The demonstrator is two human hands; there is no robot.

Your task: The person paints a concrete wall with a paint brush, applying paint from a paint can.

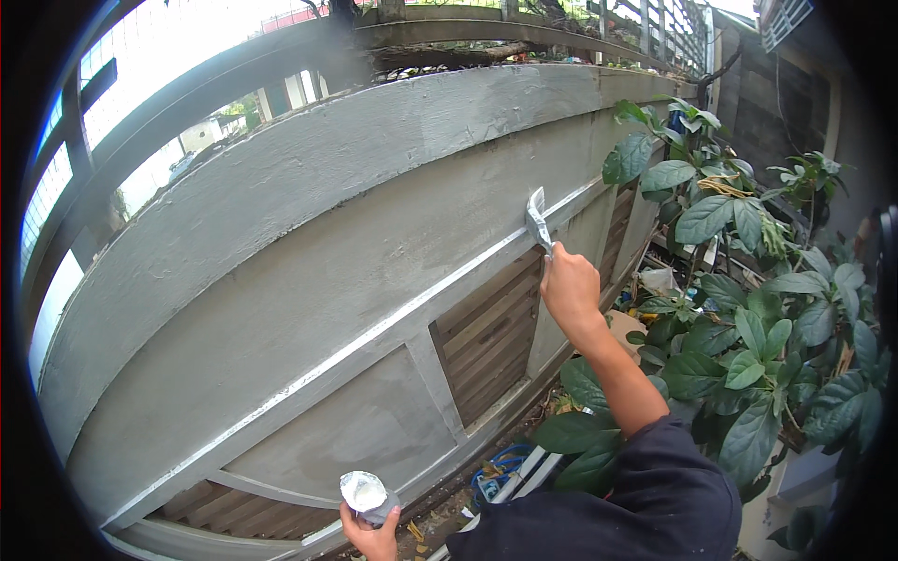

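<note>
My right hand (570, 286) is closed around the handle of a paintbrush (536, 221), its bristles coated in pale paint. The brush touches the wall at the raised ledge (393, 318), whose top edge carries a bright white stripe running from lower left to upper right. Low in the view, my left hand (370, 537) grips a small cup (378, 506) with white paint inside and a whitish, smeared rim. The grey wall (309, 290) fills the space between the two hands, with slatted panels (486, 351) set below the ledge.
Leafy green plants (739, 309) crowd the right side, close to my right arm. A railing (468, 33) tops the wall. Near the wall's foot lie a blue cord (505, 463) and white bars (528, 477). Clutter, including a whitish bag (658, 280), sits behind the leaves.
</note>
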